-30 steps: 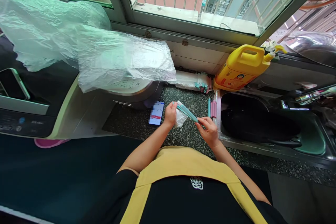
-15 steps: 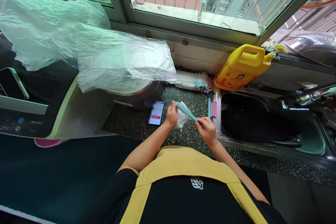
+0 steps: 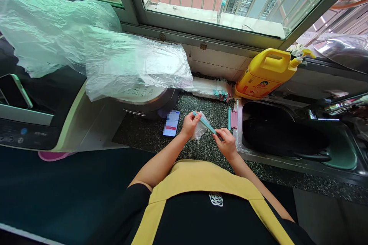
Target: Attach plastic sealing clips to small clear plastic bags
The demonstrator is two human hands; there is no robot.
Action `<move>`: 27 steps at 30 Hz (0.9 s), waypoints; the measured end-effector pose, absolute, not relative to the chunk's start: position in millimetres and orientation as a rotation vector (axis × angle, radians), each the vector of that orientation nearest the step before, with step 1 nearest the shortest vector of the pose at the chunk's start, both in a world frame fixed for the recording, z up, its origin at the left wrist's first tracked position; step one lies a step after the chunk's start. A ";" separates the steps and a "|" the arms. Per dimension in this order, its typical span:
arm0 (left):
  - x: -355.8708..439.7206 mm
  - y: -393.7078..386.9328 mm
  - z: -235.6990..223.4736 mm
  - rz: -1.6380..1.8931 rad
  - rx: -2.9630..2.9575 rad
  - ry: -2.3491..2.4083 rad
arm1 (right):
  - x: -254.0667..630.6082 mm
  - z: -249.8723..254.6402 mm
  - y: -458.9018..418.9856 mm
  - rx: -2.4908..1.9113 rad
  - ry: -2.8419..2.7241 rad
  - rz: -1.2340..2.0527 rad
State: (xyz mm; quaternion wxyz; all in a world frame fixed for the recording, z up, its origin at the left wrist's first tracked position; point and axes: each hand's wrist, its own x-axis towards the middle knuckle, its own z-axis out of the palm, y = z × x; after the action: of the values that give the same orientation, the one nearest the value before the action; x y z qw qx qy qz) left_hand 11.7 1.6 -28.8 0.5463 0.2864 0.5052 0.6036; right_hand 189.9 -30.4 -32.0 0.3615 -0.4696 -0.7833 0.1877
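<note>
Over the speckled dark counter I hold a teal bag sealing clip, slanting down from left to right. My left hand is closed around its upper left end, thumb on top. The lower right end is pinched by my right hand. A small clear plastic bag hangs below the clip; what it contains is hard to make out. To the right of my hands, against the sink edge, lie another teal clip and some pink clips.
A phone lies left of my hands. Behind are more bags with clips and a yellow jug with a pump. The sink at right holds a black pan. Plastic sheeting covers appliances at left.
My left hand has slid slightly right along the clip, its thumb now over the clip's upper end. The right hand has barely moved.
</note>
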 end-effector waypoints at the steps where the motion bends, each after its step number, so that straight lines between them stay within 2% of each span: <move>1: 11.9 1.7 -28.6 1.431 0.670 1.191 | 189.7 -32.2 -30.6 -1.207 -2.020 0.483; 11: 12.2 0.7 -23.2 1.380 0.653 1.171 | 187.2 -25.8 -35.6 -1.209 -2.003 0.622; 21: 12.9 -5.5 -15.0 1.244 0.744 1.120 | 175.3 -11.2 -27.2 -1.385 -1.713 1.173; 27: 11.3 -7.9 -12.4 1.218 0.749 1.098 | 172.2 -13.7 -30.7 -1.371 -1.642 1.268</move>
State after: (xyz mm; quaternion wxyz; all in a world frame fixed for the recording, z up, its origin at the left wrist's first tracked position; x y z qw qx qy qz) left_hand 11.3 -7.9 -12.4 0.6204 0.3260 0.4777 0.5298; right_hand 172.2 -30.7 -13.7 0.3217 -0.5221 -0.6252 0.4828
